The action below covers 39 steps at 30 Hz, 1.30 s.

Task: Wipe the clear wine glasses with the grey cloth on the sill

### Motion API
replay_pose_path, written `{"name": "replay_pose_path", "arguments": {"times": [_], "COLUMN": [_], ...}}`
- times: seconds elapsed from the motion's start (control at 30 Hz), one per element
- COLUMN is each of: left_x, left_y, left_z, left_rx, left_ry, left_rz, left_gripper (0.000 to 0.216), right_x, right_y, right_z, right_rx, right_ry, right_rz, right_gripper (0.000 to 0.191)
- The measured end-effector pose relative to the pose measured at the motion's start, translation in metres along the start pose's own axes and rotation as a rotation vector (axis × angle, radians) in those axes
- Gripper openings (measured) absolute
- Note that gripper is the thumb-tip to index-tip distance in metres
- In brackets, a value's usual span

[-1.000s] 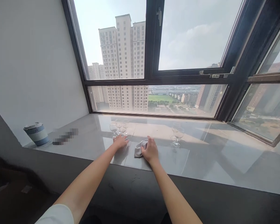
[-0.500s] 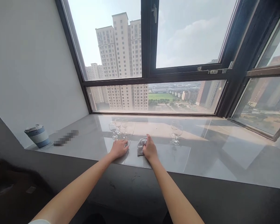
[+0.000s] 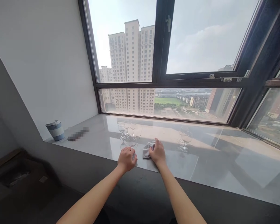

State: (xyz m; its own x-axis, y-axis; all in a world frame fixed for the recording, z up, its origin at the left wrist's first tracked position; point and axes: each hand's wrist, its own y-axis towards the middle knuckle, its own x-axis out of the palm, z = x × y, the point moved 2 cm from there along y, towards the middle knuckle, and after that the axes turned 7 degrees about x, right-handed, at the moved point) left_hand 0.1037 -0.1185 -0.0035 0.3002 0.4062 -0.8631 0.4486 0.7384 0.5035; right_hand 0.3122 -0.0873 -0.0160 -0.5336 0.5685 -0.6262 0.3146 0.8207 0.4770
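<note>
My left hand (image 3: 127, 159) is low at the front of the sill, its fingers curled round the lower part of a clear stemmed glass (image 3: 132, 140). The bowl shows just beyond my fingers; the stem and foot are mostly hidden. In my right hand (image 3: 158, 152) is a crumpled light grey cloth (image 3: 148, 150), pressed on the sill a short way to the right of that glass. Several more stemmed glasses (image 3: 122, 131) stand upright in a cluster behind my left hand. Off to the right, another stemmed glass (image 3: 186, 138) stands upright with one partly behind it.
The glossy grey windowsill (image 3: 95, 140) runs across the view and has a front edge before me. A blue and white paper cup (image 3: 55, 130) stands at the left, beside a blurred-out dark object (image 3: 78, 134). Dark window frames (image 3: 163, 81) rise behind the sill.
The view has shifted, so everything sits further right. My left hand has drawn back toward the front edge, and its fingers have curled. The cloth remains in my right hand.
</note>
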Motion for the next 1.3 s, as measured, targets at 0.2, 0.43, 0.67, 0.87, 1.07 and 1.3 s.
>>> {"name": "replay_pose_path", "arguments": {"times": [0.2, 0.43, 0.67, 0.87, 1.07, 1.3], "left_x": [0.002, 0.006, 0.009, 0.009, 0.010, 0.010], "left_y": [-0.004, -0.007, -0.008, -0.008, -0.008, -0.008], "left_z": [0.000, -0.002, -0.003, -0.002, -0.002, -0.002], "left_rx": [0.014, 0.056, 0.056, 0.061, 0.063, 0.056], "left_ry": [0.038, 0.003, -0.017, -0.026, -0.010, -0.006], "left_rz": [0.037, 0.063, 0.078, 0.081, 0.085, 0.083], "left_gripper": [0.016, 0.013, 0.013, 0.014, 0.015, 0.014], "right_x": [0.003, 0.006, 0.006, 0.009, 0.012, 0.011], "right_y": [0.002, 0.002, 0.002, 0.003, 0.004, 0.004], "right_z": [0.005, 0.009, 0.009, 0.013, 0.016, 0.014], "right_rx": [0.103, 0.095, 0.082, 0.076, 0.073, 0.072], "right_ry": [0.042, 0.048, 0.069, 0.071, 0.066, 0.058], "right_rz": [-0.008, -0.027, -0.025, -0.038, -0.032, -0.035], "right_gripper": [0.064, 0.064, 0.063, 0.062, 0.062, 0.062]}}
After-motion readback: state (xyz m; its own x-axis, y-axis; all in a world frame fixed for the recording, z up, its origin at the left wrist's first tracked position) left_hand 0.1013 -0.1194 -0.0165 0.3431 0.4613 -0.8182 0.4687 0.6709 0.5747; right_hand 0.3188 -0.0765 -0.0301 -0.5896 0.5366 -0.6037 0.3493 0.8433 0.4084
